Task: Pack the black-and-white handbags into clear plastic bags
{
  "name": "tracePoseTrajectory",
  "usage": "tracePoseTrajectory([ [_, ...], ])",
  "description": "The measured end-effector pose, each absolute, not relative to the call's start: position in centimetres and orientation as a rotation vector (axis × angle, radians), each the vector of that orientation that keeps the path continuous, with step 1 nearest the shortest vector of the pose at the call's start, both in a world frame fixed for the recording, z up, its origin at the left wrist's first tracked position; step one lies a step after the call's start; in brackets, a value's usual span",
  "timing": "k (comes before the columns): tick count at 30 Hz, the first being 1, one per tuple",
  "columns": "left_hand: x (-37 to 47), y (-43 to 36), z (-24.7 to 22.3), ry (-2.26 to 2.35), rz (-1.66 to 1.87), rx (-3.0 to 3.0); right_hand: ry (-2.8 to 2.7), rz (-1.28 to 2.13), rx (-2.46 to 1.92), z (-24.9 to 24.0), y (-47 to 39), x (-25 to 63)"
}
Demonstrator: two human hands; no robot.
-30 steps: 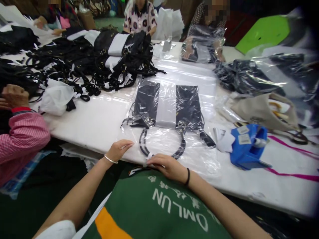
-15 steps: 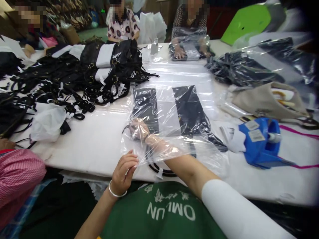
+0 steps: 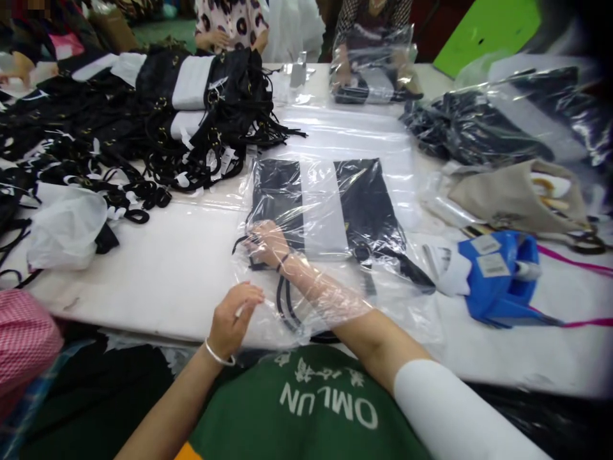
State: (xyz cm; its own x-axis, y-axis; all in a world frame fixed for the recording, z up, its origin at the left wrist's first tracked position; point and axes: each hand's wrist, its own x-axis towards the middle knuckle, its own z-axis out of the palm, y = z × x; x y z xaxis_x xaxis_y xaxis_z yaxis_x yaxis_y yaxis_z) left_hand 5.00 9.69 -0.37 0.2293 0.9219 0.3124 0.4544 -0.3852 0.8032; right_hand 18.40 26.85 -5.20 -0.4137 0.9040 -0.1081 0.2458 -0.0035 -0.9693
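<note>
A flat black bag (image 3: pixel 368 198) with a white paper band (image 3: pixel 323 211) around it lies on the table inside a clear plastic bag (image 3: pixel 412 313). My right hand (image 3: pixel 268 243) is inside the plastic, with film over the hand and forearm. Its fingers are curled at the black bag's near left corner, by a dark strap end; the fingertips are partly hidden. Black cords (image 3: pixel 285 303) hang from that corner toward the table's front edge. At the plastic's left edge is my left hand (image 3: pixel 237 319), wearing a white bracelet, thumb and fingertips pinched together on the film.
Black bags with paper bands (image 3: pixel 194 83) are heaped at left, near crumpled white paper (image 3: pixel 69 223). Flat plastic bags (image 3: pixel 345 131) lie beyond my work. At right are wrapped black bags (image 3: pixel 479 121), a beige pouch (image 3: pixel 507 191) and a blue holder (image 3: pixel 498 281). Co-workers stand opposite.
My left thumb and fingertips have come closer together, and that hand has shifted slightly left. My right hand stays at the black bag's corner. The view has tilted down a little.
</note>
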Motion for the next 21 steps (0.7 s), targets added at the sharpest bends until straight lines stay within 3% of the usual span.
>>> tracePoseTrajectory([
  [4,3.8,13.7,-1.4,1.707,1.099,1.774,-1.767,1.174,-1.427,-5.2,28.0,16.1],
  [11,3.6,16.8,-2.5,1.767,1.256,1.957,-1.875,0.932,-1.597,-6.2,28.9,14.8],
  [16,3.5,18.2,-4.9,1.751,1.154,1.948,-2.043,0.833,-1.457,-5.2,27.2,17.7],
  [21,3.7,19.6,-8.8,1.857,0.925,2.073,-2.032,0.643,-1.626,-5.0,25.6,21.7],
])
